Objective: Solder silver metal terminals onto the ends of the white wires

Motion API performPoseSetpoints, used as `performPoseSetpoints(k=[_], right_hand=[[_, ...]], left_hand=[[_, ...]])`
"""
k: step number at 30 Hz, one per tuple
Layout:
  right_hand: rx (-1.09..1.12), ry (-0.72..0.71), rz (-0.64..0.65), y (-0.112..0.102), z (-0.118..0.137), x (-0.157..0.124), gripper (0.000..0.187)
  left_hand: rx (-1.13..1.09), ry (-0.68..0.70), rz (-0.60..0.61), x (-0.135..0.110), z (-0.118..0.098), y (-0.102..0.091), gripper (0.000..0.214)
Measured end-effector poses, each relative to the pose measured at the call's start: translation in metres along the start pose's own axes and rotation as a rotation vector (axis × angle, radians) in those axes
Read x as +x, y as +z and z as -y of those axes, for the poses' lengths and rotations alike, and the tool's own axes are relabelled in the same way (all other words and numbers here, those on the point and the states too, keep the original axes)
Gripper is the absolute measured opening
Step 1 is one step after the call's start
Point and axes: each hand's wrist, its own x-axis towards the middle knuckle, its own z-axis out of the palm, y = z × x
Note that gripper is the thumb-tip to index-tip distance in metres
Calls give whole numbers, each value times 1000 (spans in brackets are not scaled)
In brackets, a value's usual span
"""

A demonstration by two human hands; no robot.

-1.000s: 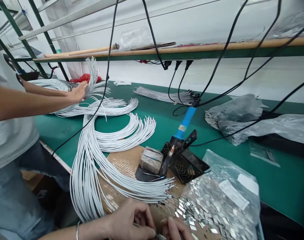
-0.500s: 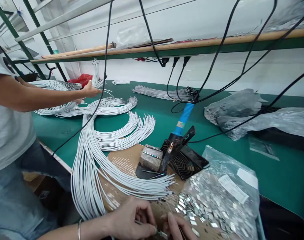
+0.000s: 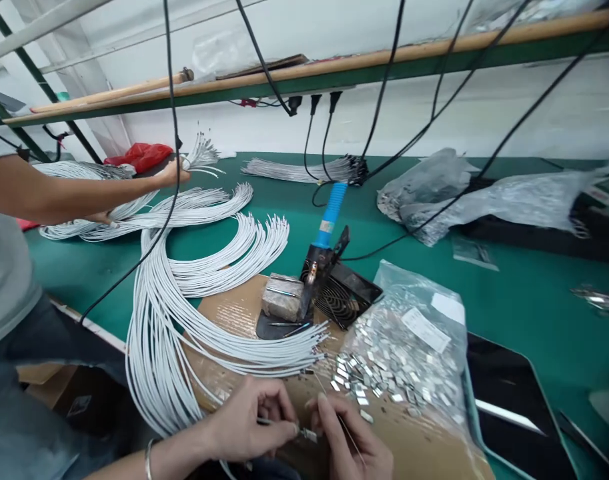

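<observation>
My left hand [image 3: 249,423] pinches the stripped end of a thin white wire at the near edge of the bench. My right hand [image 3: 349,443] pinches a small metal terminal [image 3: 310,435] and presses it against that wire end. Both hands sit over a brown cardboard sheet [image 3: 244,313]. A big bundle of white wires [image 3: 159,333] curves from the left, its ends lying just beyond my fingers. A clear bag of small metal terminals [image 3: 409,360] spills out to the right of my hands.
A blue-handled soldering iron [image 3: 327,233] rests in its black stand beside a sponge block [image 3: 283,298]. A person at the left handles more wire bundles [image 3: 194,207]. Black cables hang down from the shelf [image 3: 334,70]. Plastic bags [image 3: 434,193] lie at the right.
The view has swung right and down, so my hands show more fully. The person at the left has lifted a wire bundle's end higher. My fingers stay pinched together.
</observation>
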Motion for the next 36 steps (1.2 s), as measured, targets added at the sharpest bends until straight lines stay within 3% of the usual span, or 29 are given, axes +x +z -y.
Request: performPoseSetpoints(k=[6,10,13,15,17,20,27,30,32,36], right_hand=[[138,-1,-39,-26,-4,7,73],[192,-2,-231,-42,1,9,64],[198,-24,-341,-46,5,9,59],[178,-27,-355,-46,6,8,62],[149,-25,-350,-46,4,8,64],[91,-5,-333,-47,0,7,59],[-125,7,-308,-48,3,4,55],[-249,-12,-304,-53,10,5,49],[-339,-32,-295,-60,13,7,41],[-519,-72,-234,-73,13,13,33]], left_hand=[[112,56,20,-3,-3,-3,24],[247,208,19,-8,-10,-3,19],[451,406,42,-11,-13,-6,17],[632,570,-28,-11,-9,-9,20],[790,687,-212,-11,-1,-14,20],[921,722,-434,-10,13,-23,17],[1020,789,-532,-12,23,-31,20],[989,841,-474,-19,20,-33,23],[947,854,-358,-27,17,-38,23],[816,662,-100,-51,12,-56,21]])
